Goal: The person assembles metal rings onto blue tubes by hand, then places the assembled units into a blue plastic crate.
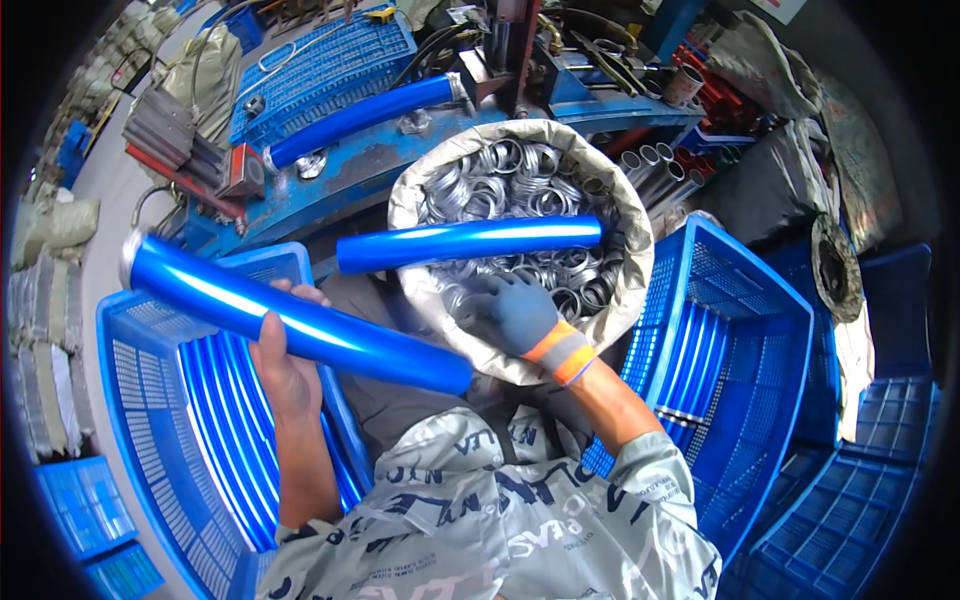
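Note:
My left hand (290,350), bare, is wrapped round a shiny blue metal tube (330,325) that slants down to the right. A silver ring (130,260) sits at the tube's far left end. My right hand (520,310), in a dark grey glove with an orange cuff, reaches into a pale sack (420,185) of loose silver metal rings (500,190). Its fingertips are blurred among the rings, so whether they grip one does not show. Another blue tube (470,240) lies across the sack's opening, just beyond my right hand.
Blue plastic crates with blue tubes stand at both sides, a left crate (150,400) and a right crate (760,290). Beyond the sack, a blue workbench (370,170) carries another blue tube (365,118) and a machine. Bare metal tubes (655,165) lie right of the sack.

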Demonstrator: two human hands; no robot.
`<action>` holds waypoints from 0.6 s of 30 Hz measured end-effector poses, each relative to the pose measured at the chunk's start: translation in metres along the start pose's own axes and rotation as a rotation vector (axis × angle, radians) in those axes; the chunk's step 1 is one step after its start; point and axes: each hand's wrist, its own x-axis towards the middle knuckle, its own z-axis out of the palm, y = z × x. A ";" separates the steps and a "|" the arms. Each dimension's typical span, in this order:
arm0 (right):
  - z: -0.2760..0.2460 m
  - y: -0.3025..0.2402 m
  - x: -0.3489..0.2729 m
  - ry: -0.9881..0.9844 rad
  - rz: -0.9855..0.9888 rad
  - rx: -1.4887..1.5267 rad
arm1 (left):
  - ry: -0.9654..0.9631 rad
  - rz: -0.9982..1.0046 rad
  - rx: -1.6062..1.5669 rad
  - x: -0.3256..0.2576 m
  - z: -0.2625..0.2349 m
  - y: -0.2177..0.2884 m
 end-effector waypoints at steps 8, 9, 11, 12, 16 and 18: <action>-0.031 0.000 -0.038 0.149 0.416 1.445 | 0.155 -0.208 -0.318 -0.043 -0.015 -0.044; -0.030 -0.002 -0.046 0.160 0.423 1.437 | 0.176 -0.220 -0.315 -0.044 -0.013 -0.051; -0.016 -0.007 -0.054 0.310 0.386 1.581 | 0.193 -0.236 -0.315 -0.046 -0.012 -0.062; -0.026 -0.025 -0.045 0.359 0.394 1.585 | 0.209 -0.230 -0.299 -0.048 -0.016 -0.062; -0.035 -0.037 -0.039 0.364 0.351 1.705 | 0.222 -0.217 -0.290 -0.049 -0.019 -0.066; -0.038 -0.046 -0.036 0.375 0.401 1.674 | 0.218 -0.203 -0.288 -0.050 -0.023 -0.065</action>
